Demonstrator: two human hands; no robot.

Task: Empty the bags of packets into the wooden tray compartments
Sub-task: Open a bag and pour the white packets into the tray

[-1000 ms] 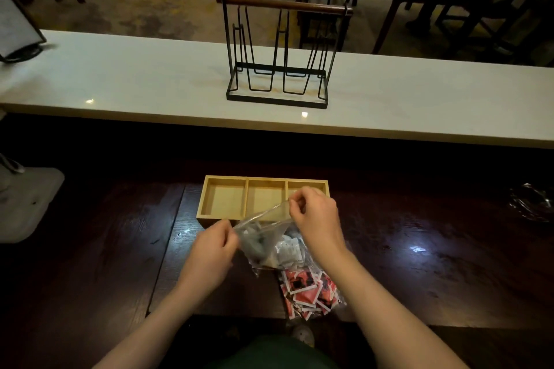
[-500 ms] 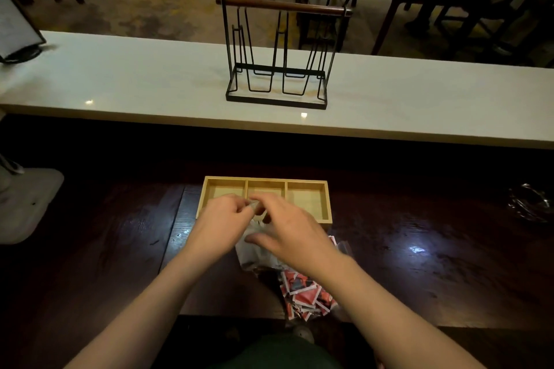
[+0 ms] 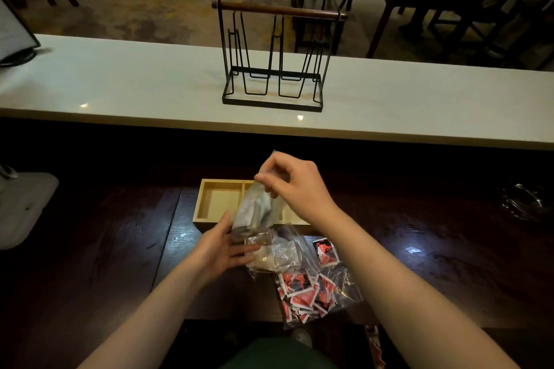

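A light wooden tray (image 3: 218, 186) with three compartments lies on the dark table; its left compartment shows bare wood. My right hand (image 3: 295, 186) pinches the top of a clear bag of grey-white packets (image 3: 257, 213) and holds it up over the tray's middle. My left hand (image 3: 223, 244) touches the lower end of that bag, fingers spread. A second clear bag with pale packets (image 3: 278, 255) lies just in front of the tray. A third bag of red-and-white packets (image 3: 311, 293) lies nearer to me, to the right.
A black wire rack with a wooden handle (image 3: 275, 60) stands on the pale counter (image 3: 120, 84) behind the table. A white object (image 3: 21, 207) sits at the left edge. Crumpled clear plastic (image 3: 524, 204) lies far right. Chairs and tables stand beyond.
My right hand has lifted the bag of grey-white packets up over the tray. My left hand has dropped back from the tray to the bag's lower end.
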